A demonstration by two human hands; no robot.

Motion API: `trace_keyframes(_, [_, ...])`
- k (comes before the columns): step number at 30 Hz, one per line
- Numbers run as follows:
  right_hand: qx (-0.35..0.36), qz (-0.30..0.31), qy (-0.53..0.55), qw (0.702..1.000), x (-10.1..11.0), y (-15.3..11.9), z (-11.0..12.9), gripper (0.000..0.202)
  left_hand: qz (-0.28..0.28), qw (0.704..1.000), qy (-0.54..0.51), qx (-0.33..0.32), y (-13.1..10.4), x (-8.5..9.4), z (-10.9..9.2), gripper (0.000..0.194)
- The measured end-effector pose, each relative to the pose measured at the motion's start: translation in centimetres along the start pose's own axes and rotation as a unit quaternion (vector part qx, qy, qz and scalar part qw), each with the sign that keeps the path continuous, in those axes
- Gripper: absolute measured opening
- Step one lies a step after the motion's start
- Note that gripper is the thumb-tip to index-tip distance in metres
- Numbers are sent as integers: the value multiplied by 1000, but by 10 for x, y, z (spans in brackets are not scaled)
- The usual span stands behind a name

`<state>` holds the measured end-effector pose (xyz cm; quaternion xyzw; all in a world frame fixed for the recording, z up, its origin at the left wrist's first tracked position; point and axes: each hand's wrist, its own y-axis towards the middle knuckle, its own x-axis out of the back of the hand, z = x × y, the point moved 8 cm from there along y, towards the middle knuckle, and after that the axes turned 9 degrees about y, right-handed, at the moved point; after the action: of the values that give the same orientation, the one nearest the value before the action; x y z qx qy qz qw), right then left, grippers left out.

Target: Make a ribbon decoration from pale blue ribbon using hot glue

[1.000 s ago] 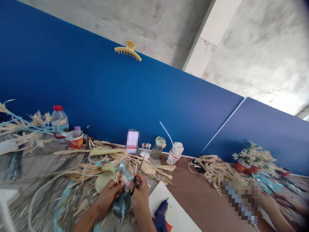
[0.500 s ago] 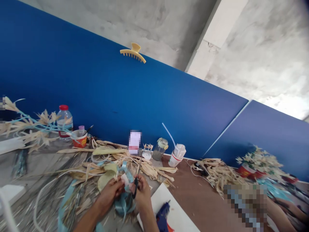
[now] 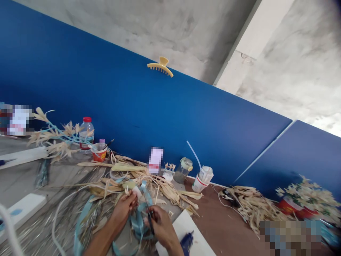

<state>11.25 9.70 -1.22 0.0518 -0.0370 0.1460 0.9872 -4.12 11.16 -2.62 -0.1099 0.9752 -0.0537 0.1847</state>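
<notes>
My left hand point(image 3: 127, 203) is closed, its fingertips pinching a small white piece point(image 3: 137, 192) whose kind I cannot make out. My right hand point(image 3: 161, 224) grips scissors point(image 3: 150, 221) by their black handles, blades pointing up and to the left. Between and below the hands, light-blue ribbon point(image 3: 137, 225) hangs in loops. Dry corn husks point(image 3: 165, 188) lie spread just beyond my fingers. Close to my right wrist, a dark blue glue gun point(image 3: 187, 242) rests on a white board point(image 3: 201, 245).
A lidded jar point(image 3: 183, 171), a paper cup point(image 3: 200, 183) and a red cup point(image 3: 99, 153) stand along the blue partition point(image 3: 128, 92). A white cable point(image 3: 57, 213) and thin wires cover the left side. Husk flowers point(image 3: 66, 135) lie behind; a husk pile point(image 3: 258, 202) is at right.
My right hand has drawn lower and away from the left, and the scissors now tilt leftward. The left hand still pinches the white piece. The view has shifted left.
</notes>
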Motion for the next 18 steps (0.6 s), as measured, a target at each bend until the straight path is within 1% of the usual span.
trace_keyframes(2, [-9,10,5,1000,-2,0,-3,18,-2,1000,-3,0,0,1,1,48])
trace_keyframes(6, [9,22,15,1000,-5,-1,1,21,-9,1000,-6,19,1,3,6,46])
trace_keyframes(9, [2,26,-11,1000,-8,-2,4,23,-20,999,-3,26,2,6,11,47])
trace_keyframes(13, [-14,27,-29,999,-10,-3,9,22,-19,1000,3,19,4,5,14,46])
trace_keyframes(18, [26,12,-19,999,-8,-3,12,19,-15,999,38,12,3,3,11,48])
